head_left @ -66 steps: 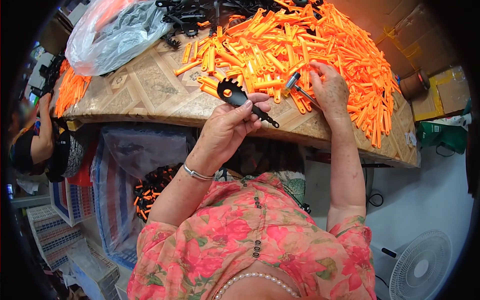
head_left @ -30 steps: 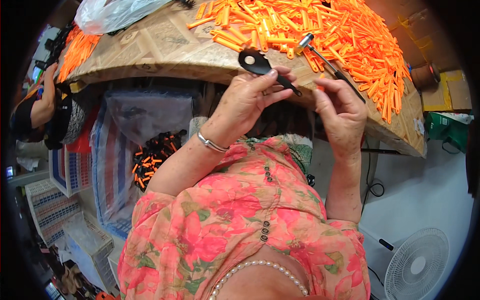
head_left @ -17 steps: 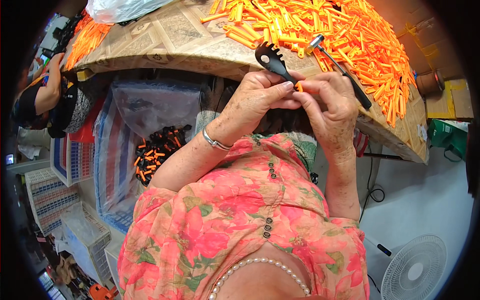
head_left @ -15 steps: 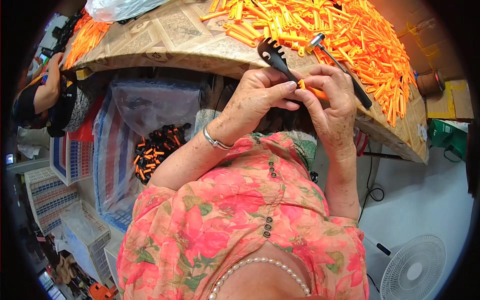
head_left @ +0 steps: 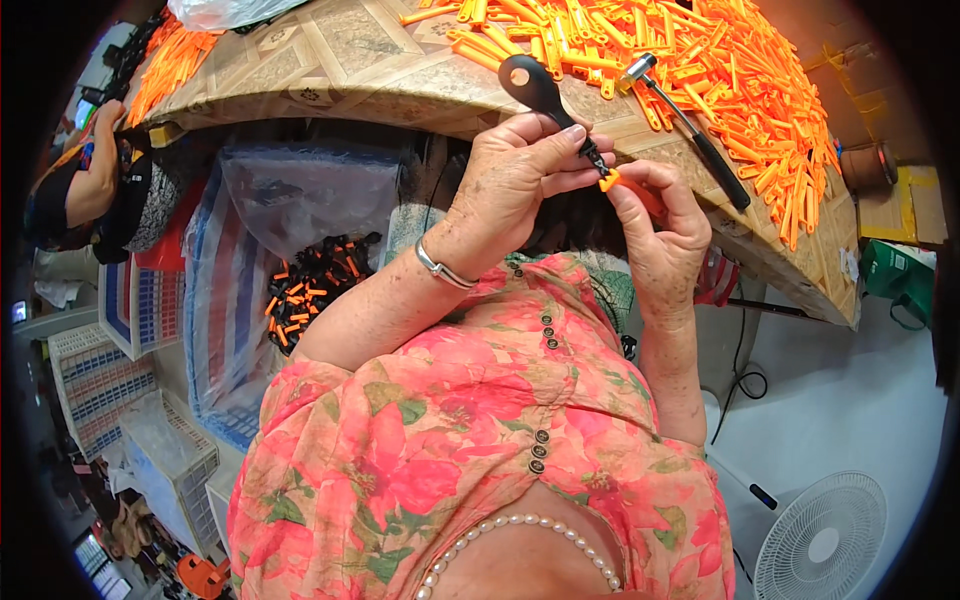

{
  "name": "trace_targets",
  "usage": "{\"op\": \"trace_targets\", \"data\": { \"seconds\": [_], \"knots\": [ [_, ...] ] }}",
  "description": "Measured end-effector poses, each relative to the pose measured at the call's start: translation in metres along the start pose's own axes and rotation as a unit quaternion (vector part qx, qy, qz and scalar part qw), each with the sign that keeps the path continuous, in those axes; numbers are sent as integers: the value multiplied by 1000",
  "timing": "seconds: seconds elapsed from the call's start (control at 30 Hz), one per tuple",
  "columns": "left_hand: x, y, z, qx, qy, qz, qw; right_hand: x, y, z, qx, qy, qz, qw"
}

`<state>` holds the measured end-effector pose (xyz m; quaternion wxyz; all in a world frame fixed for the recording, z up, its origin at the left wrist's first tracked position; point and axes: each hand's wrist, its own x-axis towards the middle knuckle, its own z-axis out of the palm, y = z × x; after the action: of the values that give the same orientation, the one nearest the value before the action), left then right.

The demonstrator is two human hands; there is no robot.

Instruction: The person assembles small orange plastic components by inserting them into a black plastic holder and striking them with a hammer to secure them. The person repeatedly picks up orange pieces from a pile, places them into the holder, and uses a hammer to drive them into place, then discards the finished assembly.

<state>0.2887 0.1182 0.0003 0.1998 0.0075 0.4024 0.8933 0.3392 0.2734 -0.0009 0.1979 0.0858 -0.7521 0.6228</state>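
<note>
My left hand (head_left: 515,175) is closed around the neck of a black pasta server (head_left: 540,92), whose rounded back with a hole points up toward the table. The server's narrow end meets the tip of an orange plastic handle (head_left: 609,180), pinched between the thumb and fingers of my right hand (head_left: 655,215). Most of that handle is hidden in the right hand. Both hands are just off the table's near edge. Beyond the right hand a hammer (head_left: 700,140) with a metal head and black grip lies against a big heap of orange handles (head_left: 740,90).
The table (head_left: 370,80) has a patterned cover and a curved near edge. Below it at left, a plastic-lined crate (head_left: 230,390) contains black-and-orange pieces. Another person (head_left: 95,190) sits at far left near more orange handles (head_left: 170,75). A white fan (head_left: 825,540) stands at lower right.
The pasta server has turned over: its teeth showed before, now its smooth back shows. Its narrow end and the orange handle have come lower, and my right hand has dropped slightly.
</note>
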Motion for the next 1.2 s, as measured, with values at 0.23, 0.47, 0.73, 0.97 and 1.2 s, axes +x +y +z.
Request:
{"op": "trace_targets", "data": {
  "seconds": [0.23, 0.47, 0.73, 0.97, 1.2],
  "knots": [
    [-5, -16, 0, -103, 10, -23, 994, 2, 10, 0, -131, 41, -104, 985],
    [-7, -18, 5, -22, 31, 17, 999, 2, -3, 2, -218, 39, -131, 966],
    [-10, -17, 11, -30, 35, 39, 998, 2, 1, 2, -205, 42, -135, 968],
    [-10, -19, 7, 4, 9, 34, 999, 2, 5, 3, -186, 48, -130, 973],
    [-11, -21, 5, 32, 8, 43, 999, -1, 7, 3, -152, 45, -77, 984]
  ]
}}
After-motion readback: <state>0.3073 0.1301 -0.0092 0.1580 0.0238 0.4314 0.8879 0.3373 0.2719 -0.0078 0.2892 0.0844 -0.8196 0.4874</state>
